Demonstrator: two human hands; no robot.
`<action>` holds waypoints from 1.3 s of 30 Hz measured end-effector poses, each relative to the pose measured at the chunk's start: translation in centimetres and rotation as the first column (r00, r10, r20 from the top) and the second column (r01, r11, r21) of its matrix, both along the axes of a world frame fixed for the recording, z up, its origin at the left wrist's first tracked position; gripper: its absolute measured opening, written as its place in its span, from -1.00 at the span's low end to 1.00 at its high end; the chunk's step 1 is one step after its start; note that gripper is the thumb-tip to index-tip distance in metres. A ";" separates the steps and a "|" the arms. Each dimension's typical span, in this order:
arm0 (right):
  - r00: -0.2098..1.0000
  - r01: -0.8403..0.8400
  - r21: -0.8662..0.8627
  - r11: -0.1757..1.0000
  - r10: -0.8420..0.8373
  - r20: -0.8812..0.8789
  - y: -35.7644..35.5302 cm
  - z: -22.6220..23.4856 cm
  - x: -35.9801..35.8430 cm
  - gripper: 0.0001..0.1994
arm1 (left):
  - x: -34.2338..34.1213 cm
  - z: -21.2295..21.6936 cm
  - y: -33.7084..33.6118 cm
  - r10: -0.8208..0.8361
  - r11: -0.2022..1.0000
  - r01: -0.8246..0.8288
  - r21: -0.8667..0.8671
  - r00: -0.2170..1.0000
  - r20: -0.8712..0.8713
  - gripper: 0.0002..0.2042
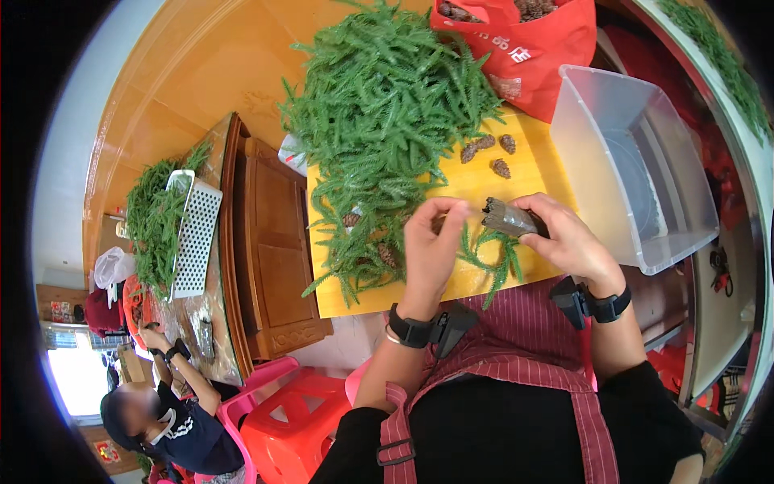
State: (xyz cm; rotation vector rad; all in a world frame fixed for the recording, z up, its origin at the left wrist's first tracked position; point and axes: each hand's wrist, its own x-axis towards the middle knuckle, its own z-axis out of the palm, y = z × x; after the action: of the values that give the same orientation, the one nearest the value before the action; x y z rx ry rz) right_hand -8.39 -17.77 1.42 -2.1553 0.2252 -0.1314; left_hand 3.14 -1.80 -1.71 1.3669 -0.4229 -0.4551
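Observation:
My right hand [566,231] is wrapped round a short bundle of thin dark brown stems [505,217], bound with a shiny clear band. The bundle's ragged end points left. Close to that end, my left hand [434,242] is closed with its fingers curled; whatever it may pinch is too small to make out. Below both hands a green artificial pine sprig [501,256] lies on the yellow board [542,165]. Several brown pine cones [501,168] rest just beyond my hands. A large heap of green pine sprigs [387,97] covers the board's left and far parts.
A red bag [538,60] holding pine cones stands at the far right, beside a clear plastic bin [601,153]. To the left, another table [228,339] carries a white perforated basket [197,238] and more greenery. A co-worker [173,427] sits there, near a red stool [290,423].

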 end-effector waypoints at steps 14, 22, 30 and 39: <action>0.954 0.299 -0.365 0.882 -0.277 0.113 -1.6 -5.6 1.3 -0.68 | -0.2 2.2 2.8 0.144 0.981 -0.149 -0.122 0.988 -0.054 -0.93; 0.987 -0.034 -0.096 0.995 0.048 0.151 2.7 2.2 -1.0 -0.64 | -3.0 2.3 1.2 -0.014 1.000 0.014 0.003 1.000 -0.010 -0.93; 0.995 0.007 -0.087 0.996 0.002 0.104 3.1 4.0 -4.8 -0.71 | -4.2 3.1 0.2 -0.138 0.987 0.143 -0.076 0.989 0.058 -0.86; 0.528 0.839 -0.177 0.516 -0.689 0.497 -6.4 6.4 -15.0 -0.71 | -3.5 3.9 1.6 -0.119 0.992 0.117 -0.054 0.992 -0.045 -0.85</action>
State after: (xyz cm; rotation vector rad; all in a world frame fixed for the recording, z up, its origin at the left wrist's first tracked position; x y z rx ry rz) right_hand -23.40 -24.13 7.79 -2.1932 1.0406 -1.2123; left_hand -0.34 -0.21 2.16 1.2830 -0.4743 -0.5697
